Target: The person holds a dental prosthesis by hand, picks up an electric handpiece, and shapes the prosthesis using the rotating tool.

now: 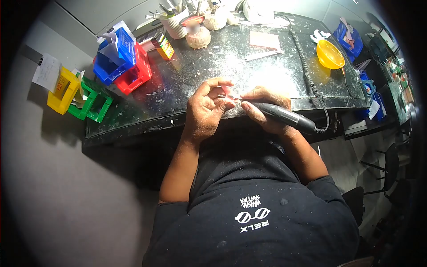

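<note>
My right hand (267,100) is closed around a black rotary handpiece (282,115), whose tip points left toward my other hand. A coiled cord (304,62) runs from the tool's back end up across the bench. Pinched in the fingers of my left hand (205,108) is a small pink piece (227,91), mostly covered by the fingers, so its full shape is hidden. The tool's tip meets or nearly meets this piece; glare blurs the contact. Pale dust clings to both hands, which are at the front edge of the black workbench (178,95).
Blue (114,55) and red bins (141,69) stand at the bench's left; yellow (65,91) and green bins (91,102) sit beyond. Toward the back are a tool cup (175,26), a round pinkish pot (198,39) and a pink sheet (264,41). A yellow bowl (330,55) lies right.
</note>
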